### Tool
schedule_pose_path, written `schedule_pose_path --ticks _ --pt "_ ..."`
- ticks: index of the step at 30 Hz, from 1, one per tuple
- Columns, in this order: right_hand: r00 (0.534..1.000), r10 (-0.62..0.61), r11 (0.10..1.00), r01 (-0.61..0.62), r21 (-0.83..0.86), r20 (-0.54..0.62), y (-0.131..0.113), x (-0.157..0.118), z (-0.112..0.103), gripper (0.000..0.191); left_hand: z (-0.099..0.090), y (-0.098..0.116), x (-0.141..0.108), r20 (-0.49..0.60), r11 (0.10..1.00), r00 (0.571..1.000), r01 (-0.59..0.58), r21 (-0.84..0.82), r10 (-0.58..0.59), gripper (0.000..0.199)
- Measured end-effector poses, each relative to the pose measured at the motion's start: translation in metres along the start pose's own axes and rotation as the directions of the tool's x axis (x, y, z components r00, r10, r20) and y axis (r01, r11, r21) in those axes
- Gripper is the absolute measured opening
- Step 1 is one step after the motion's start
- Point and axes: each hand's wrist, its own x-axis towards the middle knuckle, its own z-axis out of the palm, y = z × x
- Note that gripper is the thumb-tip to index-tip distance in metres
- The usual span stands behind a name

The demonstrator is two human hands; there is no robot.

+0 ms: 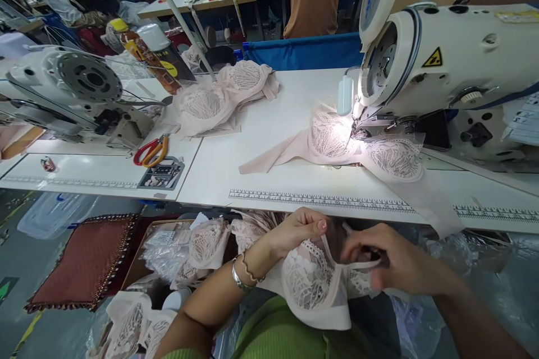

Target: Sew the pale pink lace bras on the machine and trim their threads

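Lace bra (309,283): light, limp, snag-prone. Your left hand (295,233) and right hand (389,261) fingers pinch closed on its strap edge; grip seams.

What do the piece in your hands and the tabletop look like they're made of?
The lace bra cup, gripped by the left hand and right hand, looks like pale pink openwork lace over smooth, slightly sheer fabric: leaf patterns, soft folds. The tabletop seems a hard white laminate, smooth and faintly glossy, with a printed ruler along its edge.
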Motion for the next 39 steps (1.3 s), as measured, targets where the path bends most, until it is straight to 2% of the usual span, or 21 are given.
schedule_pose_path --ticks 3,5,6,7,9,10,11,12,14,16,18,20,23,25,26,28,30,32,35,37,39 --pt "0.994 -0.084 0.992 0.090 -0.090 0.067 -0.011 -0.002 0.005 0.048 0.001 0.005 0.009 0.000 1.000 1.000 0.007 0.018 -0.007 0.070" --pt "0.987 -0.154 0.988 0.155 -0.012 0.033 -0.015 -0.014 0.004 0.046 0.001 0.014 0.012 -0.033 0.993 0.999 -0.031 0.115 0.035 0.061" --pt "0.983 -0.182 0.982 0.182 0.053 -0.008 -0.016 -0.022 0.003 0.045 0.002 0.019 0.012 -0.072 0.974 0.992 -0.086 0.211 0.104 0.054" --pt "0.978 -0.197 0.971 0.204 0.121 -0.069 -0.018 -0.032 0.000 0.044 0.005 0.026 0.011 -0.118 0.929 0.970 -0.162 0.333 0.211 0.046" --pt "0.958 -0.196 0.949 0.240 0.204 -0.211 -0.023 -0.050 -0.005 0.041 0.012 0.038 0.004 -0.164 0.757 0.868 -0.299 0.581 0.469 0.028" --pt "0.943 -0.166 0.955 0.226 0.193 -0.288 -0.026 -0.056 -0.007 0.039 0.018 0.042 -0.001 -0.145 0.657 0.810 -0.341 0.672 0.568 0.018" --pt "0.923 -0.123 0.971 0.188 0.148 -0.365 -0.029 -0.060 -0.008 0.038 0.024 0.045 -0.007 -0.101 0.574 0.774 -0.369 0.731 0.626 0.009" --pt "0.902 -0.083 0.988 0.130 0.083 -0.424 -0.032 -0.061 -0.007 0.037 0.029 0.046 -0.012 -0.041 0.518 0.769 -0.389 0.762 0.638 0.005" --pt "0.878 -0.028 0.998 -0.002 -0.062 -0.477 -0.035 -0.055 -0.001 0.037 0.039 0.041 -0.021 0.092 0.446 0.809 -0.411 0.795 0.581 0.006" --pt "0.876 -0.033 0.983 -0.058 -0.173 -0.482 -0.031 -0.044 0.011 0.037 0.045 0.027 -0.025 0.183 0.378 0.840 -0.410 0.830 0.510 0.017" --pt "0.864 -0.074 0.962 -0.069 -0.262 -0.499 -0.023 -0.032 0.024 0.031 0.047 0.010 -0.023 0.194 0.315 0.846 -0.384 0.868 0.497 0.026" --pt "0.832 -0.150 0.936 -0.055 -0.348 -0.535 -0.013 -0.025 0.036 0.022 0.045 -0.005 -0.018 0.168 0.279 0.820 -0.368 0.887 0.547 0.023" --pt "0.757 -0.346 0.857 0.014 -0.515 -0.554 0.002 -0.022 0.043 0.016 0.040 -0.016 -0.012 0.094 0.329 0.785 -0.361 0.873 0.612 0.010" --pt "0.709 -0.439 0.769 -0.021 -0.639 -0.552 0.012 -0.024 0.041 0.019 0.037 -0.015 -0.011 -0.017 0.453 0.799 -0.323 0.831 0.601 0.004" --pt "0.706 -0.455 0.729 -0.055 -0.682 -0.543 0.017 -0.026 0.039 0.022 0.035 -0.013 -0.012 -0.084 0.529 0.814 -0.291 0.797 0.575 0.002" --pt "0.744 -0.452 0.673 -0.077 -0.735 -0.492 0.028 -0.032 0.034 0.029 0.031 -0.009 -0.013 -0.200 0.661 0.838 -0.231 0.714 0.508 0.003" --pt "0.790 -0.430 0.672 -0.043 -0.739 -0.437 0.037 -0.037 0.030 0.038 0.027 -0.004 -0.015 -0.261 0.745 0.849 -0.207 0.635 0.459 0.007" --pt "0.810 -0.392 0.733 -0.010 -0.680 -0.435 0.040 -0.043 0.025 0.039 0.023 -0.001 -0.016 -0.285 0.781 0.841 -0.231 0.580 0.460 0.011" --pt "0.868 -0.232 0.893 0.011 -0.450 -0.439 0.034 -0.049 0.017 0.025 0.019 0.002 -0.018 -0.322 0.836 0.838 -0.252 0.487 0.440 0.018" --pt "0.919 -0.138 0.960 0.033 -0.278 -0.370 0.026 -0.052 0.010 0.044 0.018 0.002 -0.021 -0.344 0.897 0.880 -0.175 0.406 0.327 0.020" --pt "0.950 -0.119 0.984 0.073 -0.164 -0.289 0.019 -0.054 0.004 0.059 0.017 0.001 -0.023 -0.338 0.929 0.918 -0.078 0.361 0.208 0.024"
